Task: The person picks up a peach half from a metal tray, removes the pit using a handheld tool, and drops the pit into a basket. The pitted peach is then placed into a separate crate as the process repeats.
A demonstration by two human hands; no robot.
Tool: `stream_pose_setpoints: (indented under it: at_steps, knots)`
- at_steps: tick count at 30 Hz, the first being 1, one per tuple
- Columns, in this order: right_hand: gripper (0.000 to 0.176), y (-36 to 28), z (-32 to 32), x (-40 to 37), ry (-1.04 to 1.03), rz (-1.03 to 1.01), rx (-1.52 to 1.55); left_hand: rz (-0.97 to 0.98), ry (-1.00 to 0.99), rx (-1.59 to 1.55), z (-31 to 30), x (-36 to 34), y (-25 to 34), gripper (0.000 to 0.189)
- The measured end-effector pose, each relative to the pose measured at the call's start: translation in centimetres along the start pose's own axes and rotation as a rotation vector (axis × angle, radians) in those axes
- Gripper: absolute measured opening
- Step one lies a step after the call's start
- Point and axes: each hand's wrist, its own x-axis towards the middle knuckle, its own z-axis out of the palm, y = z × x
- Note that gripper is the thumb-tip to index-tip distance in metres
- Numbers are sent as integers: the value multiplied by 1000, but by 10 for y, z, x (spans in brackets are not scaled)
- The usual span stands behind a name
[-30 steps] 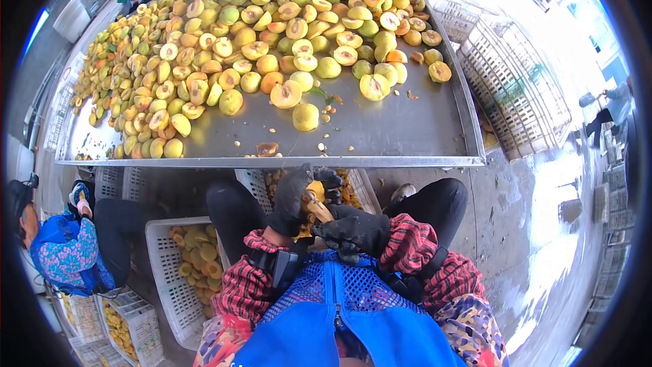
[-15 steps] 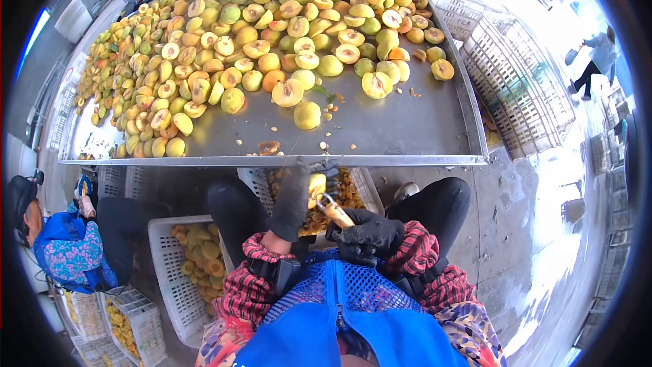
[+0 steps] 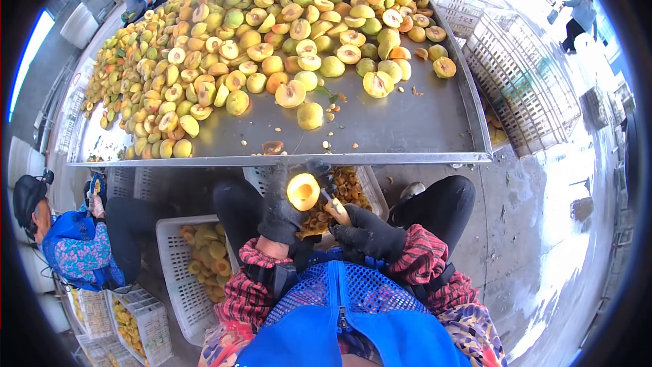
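In a dark glove, my left hand (image 3: 280, 207) is closed around a peach half (image 3: 303, 191), its hollowed cut face turned up toward me. My right hand (image 3: 370, 234), gloved in black, grips a pitting knife with a pale wooden handle (image 3: 337, 211). The tool's metal end points at the fruit's right edge; whether it touches cannot be told. Both hands are over a white crate (image 3: 372, 194) of scraped-out orange-brown fruit pieces, between my knees and below the table edge. Beyond them, a metal table (image 3: 407, 132) bears a large heap of halved yellow-green peaches (image 3: 258, 54).
By my left leg stands a white crate (image 3: 178, 278) of peach halves. A co-worker in blue (image 3: 81, 245) sits at the left, with filled crates (image 3: 139, 319) behind. Stacked crates (image 3: 523, 88) are beside the table's right edge. Other people are at the far left and far right.
My left hand has turned the peach half so its hollow faces up. The pitting tool has drawn slightly to the right of the fruit. The person at far right has moved.
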Motion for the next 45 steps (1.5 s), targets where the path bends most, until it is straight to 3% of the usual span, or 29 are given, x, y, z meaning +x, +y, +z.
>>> stream_pose_setpoints:
  at_steps: [2, 3, 5, 7, 10, 13, 15, 18, 21, 22, 24, 28, 33, 36, 40, 41, 44, 45]
  knots:
    - [29, -12, 10, -6, 7, 6, -127, 95, 17, 234, -5, -1, -6, 40]
    - [31, -14, 11, -5, 46, -22, -353, 167, 40, 404, -16, 4, -15, 42]
    - [32, -21, 20, -6, 53, -18, -320, 263, 53, 567, -16, 1, -19, 45]
    - [33, -21, 23, -5, 69, -23, -346, 315, 31, 556, -9, -5, -21, 44]
    - [34, -9, 22, 1, 101, -53, -435, 203, 60, 157, -13, -2, -28, 44]
    - [33, -7, 23, 2, 125, -76, -492, 153, 130, 98, -17, -4, -36, 44]
    - [33, -17, 27, -3, 144, -54, -581, 205, 76, 146, 16, -14, -24, 45]
    - [30, 14, 21, 7, 183, -443, -641, 256, 90, 253, 3, -9, -30, 46]
    - [28, 10, 25, 10, 93, -141, -365, 409, 119, 626, 12, -15, -26, 47]
    - [28, 6, 27, 10, 45, -123, -176, 478, 123, 791, 18, -18, -23, 48]
    - [29, -5, 35, 4, -49, -84, 206, 436, 65, 486, 18, -13, -26, 48]
    - [23, -16, 28, -2, -144, 107, 477, 280, 45, 92, 25, -7, -27, 49]
    - [19, 23, 12, 16, -375, 134, 950, 172, 61, 131, 8, -6, -43, 40]
    - [20, 19, 17, 13, -577, 121, 868, 150, 81, 264, -4, 0, -58, 35]
    - [18, 4, 8, 3, -464, 8, 639, 178, 88, 446, -6, 5, -53, 28]
    - [18, 16, 5, 8, -275, -143, 386, 196, 92, 515, -5, 4, -44, 26]
    - [28, 8, -16, -7, -251, -17, 612, 255, 175, 826, -2, -13, 10, 21]
    - [25, 8, -21, -5, -147, 23, 488, 366, 228, 842, -16, -18, 26, 21]
